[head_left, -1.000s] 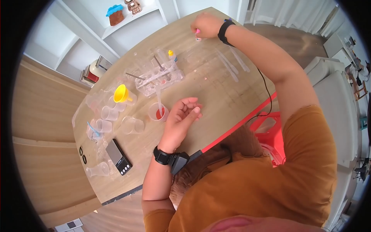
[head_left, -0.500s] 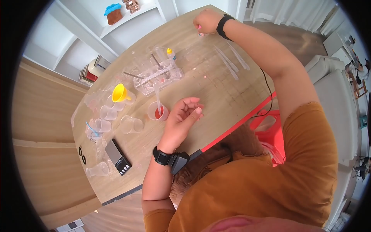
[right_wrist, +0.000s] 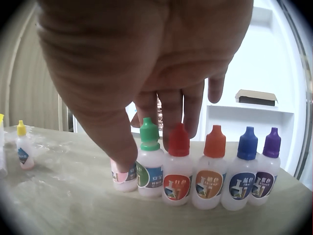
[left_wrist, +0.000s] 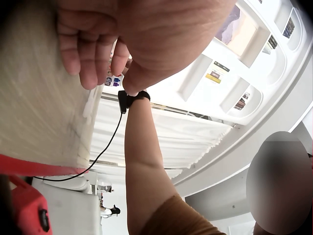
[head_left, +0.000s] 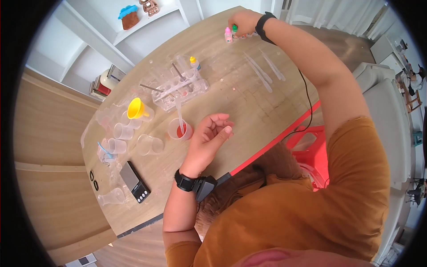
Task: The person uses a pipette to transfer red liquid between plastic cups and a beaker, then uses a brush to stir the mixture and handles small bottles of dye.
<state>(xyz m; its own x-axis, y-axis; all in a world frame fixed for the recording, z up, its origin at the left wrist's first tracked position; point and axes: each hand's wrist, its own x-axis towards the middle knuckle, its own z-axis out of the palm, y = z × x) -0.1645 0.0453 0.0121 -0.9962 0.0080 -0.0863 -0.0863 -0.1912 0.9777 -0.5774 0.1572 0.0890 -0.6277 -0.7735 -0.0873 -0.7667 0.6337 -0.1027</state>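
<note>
My right hand [head_left: 247, 23] is at the far edge of the table, over a row of small dropper bottles. In the right wrist view its thumb [right_wrist: 124, 149] overlaps the pink-labelled bottle [right_wrist: 124, 183], and the other fingers hang behind the green-capped bottle [right_wrist: 149, 166] and the red-capped bottle [right_wrist: 177, 171]. Orange-capped [right_wrist: 209, 171], blue-capped [right_wrist: 239, 176] and purple-capped [right_wrist: 266, 171] bottles stand to their right. My left hand [head_left: 209, 138], loosely curled and holding nothing, is beside a plastic cup [head_left: 180, 129] with red liquid and a dropper [head_left: 180, 113] in it.
A clear test tube rack [head_left: 180, 93] stands mid-table, a yellow-capped bottle [head_left: 194, 63] behind it. Leftward are a yellow funnel [head_left: 137, 108], several clear cups [head_left: 123, 131], a black scale [head_left: 134, 180] and a flask [head_left: 112, 196]. Plastic droppers [head_left: 262, 75] lie at right, near a black cable [head_left: 307, 95].
My right hand has shifted slightly rightward from the pink-capped bottle, which now shows upright with the green cap beside it. The left hand keeps its place.
</note>
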